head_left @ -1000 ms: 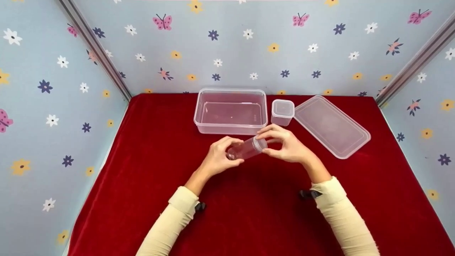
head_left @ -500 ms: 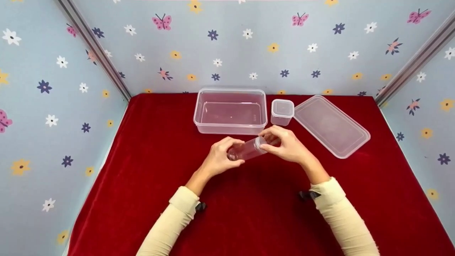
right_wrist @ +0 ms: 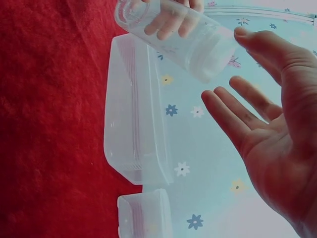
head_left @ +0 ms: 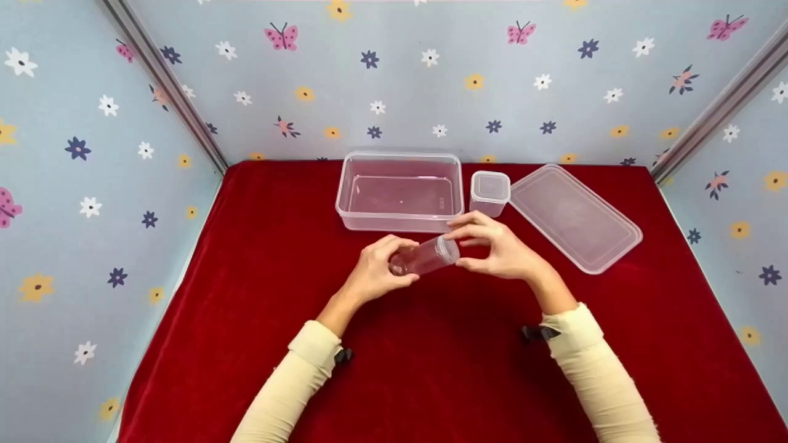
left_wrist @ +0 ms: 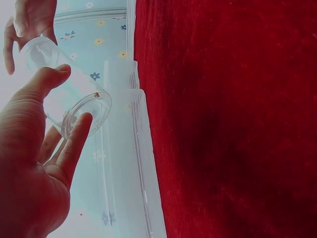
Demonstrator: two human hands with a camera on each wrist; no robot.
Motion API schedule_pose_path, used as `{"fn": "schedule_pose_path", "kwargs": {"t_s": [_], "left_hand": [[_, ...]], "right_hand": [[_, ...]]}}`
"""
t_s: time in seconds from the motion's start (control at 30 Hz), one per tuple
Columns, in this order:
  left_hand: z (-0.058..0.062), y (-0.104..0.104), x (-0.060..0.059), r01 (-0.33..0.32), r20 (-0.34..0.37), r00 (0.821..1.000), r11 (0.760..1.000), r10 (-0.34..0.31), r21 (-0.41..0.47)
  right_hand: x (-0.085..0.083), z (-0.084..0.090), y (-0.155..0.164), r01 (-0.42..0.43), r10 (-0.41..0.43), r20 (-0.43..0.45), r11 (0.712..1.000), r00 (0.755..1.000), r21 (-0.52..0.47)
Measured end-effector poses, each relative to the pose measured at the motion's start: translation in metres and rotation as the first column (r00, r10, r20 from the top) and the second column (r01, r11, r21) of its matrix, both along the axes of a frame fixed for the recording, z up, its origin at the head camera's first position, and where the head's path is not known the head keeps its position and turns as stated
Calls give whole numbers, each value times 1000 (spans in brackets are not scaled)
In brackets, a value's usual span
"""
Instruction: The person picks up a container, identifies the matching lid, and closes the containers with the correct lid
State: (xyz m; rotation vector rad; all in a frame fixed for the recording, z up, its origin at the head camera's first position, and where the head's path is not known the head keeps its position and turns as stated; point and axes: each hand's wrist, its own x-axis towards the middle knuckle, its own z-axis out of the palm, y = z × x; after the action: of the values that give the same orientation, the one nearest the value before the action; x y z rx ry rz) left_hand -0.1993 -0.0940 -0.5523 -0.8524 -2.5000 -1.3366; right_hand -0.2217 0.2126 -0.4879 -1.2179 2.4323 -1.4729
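A clear cylindrical plastic jar (head_left: 423, 258) is held tilted above the red cloth, its ridged end up and to the right. My left hand (head_left: 377, 271) grips it around the lower end, thumb on one side and fingers on the other. At the ridged end, a clear screw lid (head_left: 448, 250) faces my right hand (head_left: 497, 251). That hand's fingers are spread; in the right wrist view its thumb (right_wrist: 262, 42) comes right up to the lid's edge, while the other fingertips stand apart from it. Through the jar wall (right_wrist: 171, 34), left fingers show.
Behind the hands stands a large clear rectangular container (head_left: 400, 223) without a lid on it. Right of it are a small lidded square container (head_left: 490, 187) and a flat rectangular lid (head_left: 575, 218) on the red cloth (head_left: 431, 369). Patterned walls (head_left: 394, 80) enclose the table's back and sides.
My right thumb and fingers closed in on the lid end half a second ago, and now they have spread away from it. The left hand keeps its grip on the jar, nearly still.
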Motion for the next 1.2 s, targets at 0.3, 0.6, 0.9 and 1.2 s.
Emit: {"fn": "schedule_pose_path", "kwargs": {"t_s": [0.3, 0.6, 0.9, 1.2], "left_hand": [[2, 4, 0, 14, -28, 1000, 1000, -15, -11], [3, 7, 1, 21, -7, 1000, 1000, -21, -17], [-2, 4, 1, 15, -16, 1000, 1000, -16, -24], [-2, 0, 1, 10, -9, 1000, 1000, -10, -29]], "right_hand": [[0, -6, -2, -29, 29, -9, 999, 1000, -22], [1, -6, -1, 97, -100, 37, 992, 994, 83], [1, -6, 2, 109, -109, 18, 994, 994, 20], [1, -9, 1, 15, -14, -97, 1000, 995, 13]]}}
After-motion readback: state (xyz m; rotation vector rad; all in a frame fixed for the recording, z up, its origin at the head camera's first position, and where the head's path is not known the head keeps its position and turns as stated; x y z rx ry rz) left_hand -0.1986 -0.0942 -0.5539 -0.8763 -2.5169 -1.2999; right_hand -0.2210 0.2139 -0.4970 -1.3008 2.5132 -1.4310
